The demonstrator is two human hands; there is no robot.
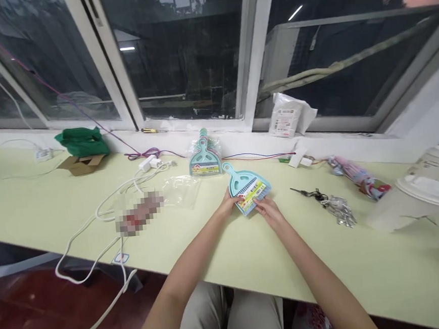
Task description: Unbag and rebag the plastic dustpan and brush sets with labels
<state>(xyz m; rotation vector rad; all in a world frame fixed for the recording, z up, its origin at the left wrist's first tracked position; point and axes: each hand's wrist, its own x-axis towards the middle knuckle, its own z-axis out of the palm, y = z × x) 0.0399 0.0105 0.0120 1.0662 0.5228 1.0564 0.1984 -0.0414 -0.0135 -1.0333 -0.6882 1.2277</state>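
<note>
Between my two hands is a small light-blue dustpan (239,180) with a yellow printed label and a strip of blue bristles across it. Its looped handle points away from me, up and to the left. My left hand (228,202) grips the pan's lower left side, thumb on the label. At the lower right edge my right hand (267,210) pinches it, fingers partly hidden underneath. Just behind stands a row of similar dustpans (205,161), packed one behind another with clear plastic around them. A flat clear plastic bag (181,192) lies left of my hands.
White cables with a power strip (150,163) spread over the left table. Behind them sit a green cloth bundle (82,142) and an open cardboard box (80,165). Keys (339,208), a colourful wrapped umbrella-like item (359,176) and a white lidded tub (416,202) are on the right.
</note>
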